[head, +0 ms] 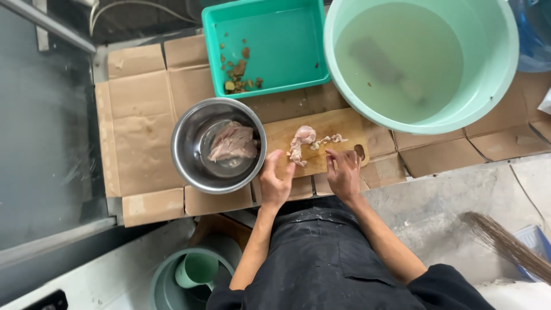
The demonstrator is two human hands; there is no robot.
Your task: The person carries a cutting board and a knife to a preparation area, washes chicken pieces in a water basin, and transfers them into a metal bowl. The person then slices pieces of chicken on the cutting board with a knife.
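A wooden cutting board lies on flattened cardboard with a pale raw meat piece and small meat scraps on it. My left hand is at the board's near left edge, its thumb and fingers pinching the lower end of the meat piece. At the near edge of the board my right hand rests with fingers curled, just below the scraps. Whether it holds anything is hidden by the fingers. A steel bowl left of the board holds more raw meat.
A teal tray with brownish scraps sits behind the bowl. A large light green basin of water stands at the back right. Cardboard covers the floor. A green bucket with a cup and a broom flank my body.
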